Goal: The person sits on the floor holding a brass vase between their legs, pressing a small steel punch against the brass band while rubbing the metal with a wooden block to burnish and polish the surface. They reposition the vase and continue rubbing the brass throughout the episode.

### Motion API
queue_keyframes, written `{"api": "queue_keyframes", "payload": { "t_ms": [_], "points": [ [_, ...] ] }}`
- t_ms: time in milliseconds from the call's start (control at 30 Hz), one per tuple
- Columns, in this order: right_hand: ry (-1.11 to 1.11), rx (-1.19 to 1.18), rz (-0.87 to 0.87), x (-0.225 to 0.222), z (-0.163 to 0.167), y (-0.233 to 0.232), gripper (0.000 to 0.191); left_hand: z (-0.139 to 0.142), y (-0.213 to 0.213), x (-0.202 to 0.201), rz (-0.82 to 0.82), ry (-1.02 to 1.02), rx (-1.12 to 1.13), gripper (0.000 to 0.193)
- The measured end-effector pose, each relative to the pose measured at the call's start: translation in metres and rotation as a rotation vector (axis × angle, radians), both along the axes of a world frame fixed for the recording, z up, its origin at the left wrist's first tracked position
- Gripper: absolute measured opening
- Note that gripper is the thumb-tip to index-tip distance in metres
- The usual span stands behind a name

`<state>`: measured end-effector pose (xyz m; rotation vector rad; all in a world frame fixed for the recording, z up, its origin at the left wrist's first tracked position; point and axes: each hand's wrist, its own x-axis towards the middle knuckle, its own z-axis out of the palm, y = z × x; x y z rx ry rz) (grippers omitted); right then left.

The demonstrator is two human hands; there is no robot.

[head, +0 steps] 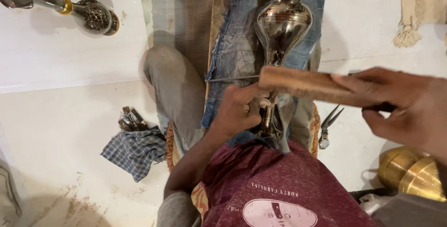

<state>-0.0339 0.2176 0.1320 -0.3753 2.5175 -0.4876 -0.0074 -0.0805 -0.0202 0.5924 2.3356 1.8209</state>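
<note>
Seen from above, seated on a pale floor. Left hand (240,108) closed around a thin metal rod (230,78), pressed near the narrow neck of a shiny metal vase (282,22) lying on denim cloth (237,45) at twelve o'clock. Right hand (405,106) at three o'clock clasping a wooden block (302,83) above the rod. Pliers (328,127) just beside the knee; checked cloth (135,150) at nine o'clock.

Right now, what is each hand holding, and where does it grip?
The right hand grips a wooden block at one end. The left hand pinches a thin metal rod at its near end, against the narrow stem of a shiny metal vase.
</note>
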Motion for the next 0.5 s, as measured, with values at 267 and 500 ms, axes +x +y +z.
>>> {"api": "queue_keyframes", "payload": {
  "t_ms": [267,500],
  "points": [
    [-0.143,-0.084,-0.065,-0.046,0.031,-0.053,0.081,0.011,0.013,0.023,0.324,-0.117,0.133,0.028],
    [-0.145,0.28,0.173,-0.068,0.035,-0.079,0.074,0.024,0.021,0.037,0.476,-0.204,0.271,0.04]
  ]
}}
